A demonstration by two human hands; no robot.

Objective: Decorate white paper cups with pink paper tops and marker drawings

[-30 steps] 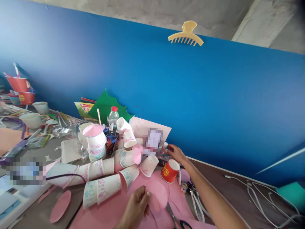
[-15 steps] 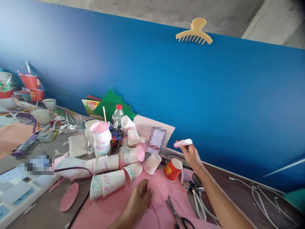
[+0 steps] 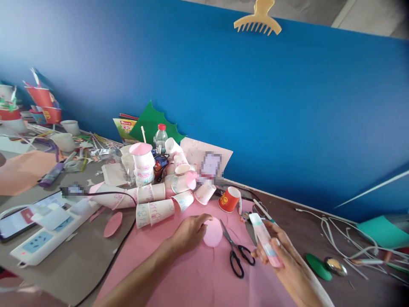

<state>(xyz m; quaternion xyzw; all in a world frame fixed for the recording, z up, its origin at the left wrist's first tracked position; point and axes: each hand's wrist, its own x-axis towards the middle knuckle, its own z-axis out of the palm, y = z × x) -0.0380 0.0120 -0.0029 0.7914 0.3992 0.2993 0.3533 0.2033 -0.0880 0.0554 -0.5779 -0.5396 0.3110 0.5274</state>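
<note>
My left hand (image 3: 191, 232) pinches the upper left edge of a pink paper circle (image 3: 213, 233) above a large pink sheet (image 3: 172, 273). On the right, my right hand (image 3: 281, 251) is wrapped round a white and pink tube (image 3: 265, 241), its white end pointing up and left. Black-handled scissors (image 3: 235, 249) lie on the sheet between my hands, blades toward the circle. Behind them a red paper cup (image 3: 229, 199) stands slightly tilted. Decorated white paper cups (image 3: 155, 212) lie on their sides to the left, near a cup stack (image 3: 143, 166) with a pink top.
A power strip (image 3: 47, 238), a phone (image 3: 28, 213) and a black cable (image 3: 118, 251) lie at the left. A bottle (image 3: 160, 138) stands behind the cups. White cables (image 3: 332, 234) and a green disc (image 3: 318, 266) are at the right, below a blue wall (image 3: 287, 106).
My right hand has come down and nearer with the tube, which now points up and left. My left hand has shifted up slightly with the circle. The whole view has tilted downward.
</note>
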